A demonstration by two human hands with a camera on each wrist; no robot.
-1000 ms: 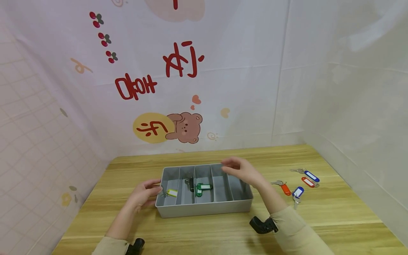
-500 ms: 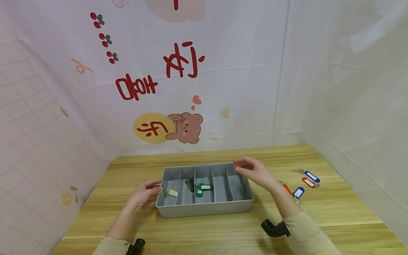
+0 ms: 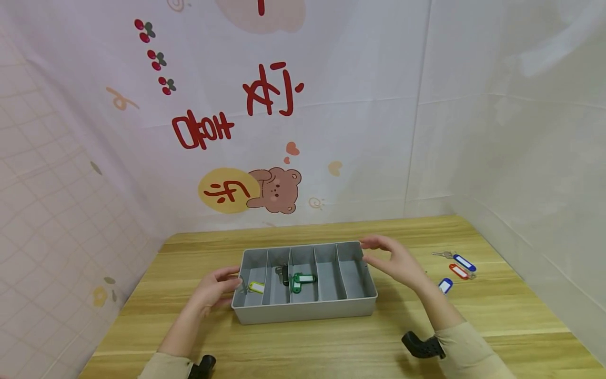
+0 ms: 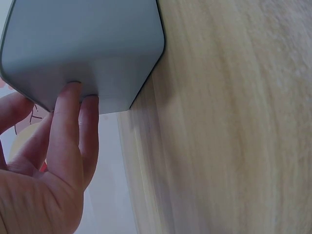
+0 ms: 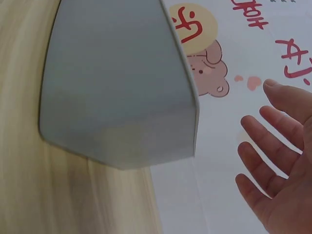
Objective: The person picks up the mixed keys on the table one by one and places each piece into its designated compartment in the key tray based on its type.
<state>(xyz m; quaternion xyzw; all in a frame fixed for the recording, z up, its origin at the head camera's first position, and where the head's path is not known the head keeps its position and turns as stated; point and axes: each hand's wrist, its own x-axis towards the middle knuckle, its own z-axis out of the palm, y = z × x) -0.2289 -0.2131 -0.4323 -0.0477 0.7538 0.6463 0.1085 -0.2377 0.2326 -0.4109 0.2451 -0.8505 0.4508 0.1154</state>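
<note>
Your left hand (image 3: 214, 290) has straight-ish fingers on the left end of that grey rectangular plastic tray (image 3: 305, 311) on the table (image 3: 289, 350), probably steadying it; right hand (image 3: 396, 265) is spread, empty, just off its right end.

Left hand (image 3: 215, 289) and right hand (image 3: 395, 266) face each other, well apart, palms turned inward.

The left forearm (image 3: 184, 329) slants from the near left toward the far right, and the right forearm (image 3: 442, 310) comes from the near right toward the far left, its hand sitting slightly farther out. On each, a beige sleeve (image 3: 473, 347) ends partway up the forearm, leaving the wrist bare. The left hand's fingers (image 4: 66, 136) are extended, two lying side by side and nearly straight. The right hand's thumb (image 5: 287, 100) stands apart from its four fingers, which are spread and softly bent, with gaps between them.
</note>
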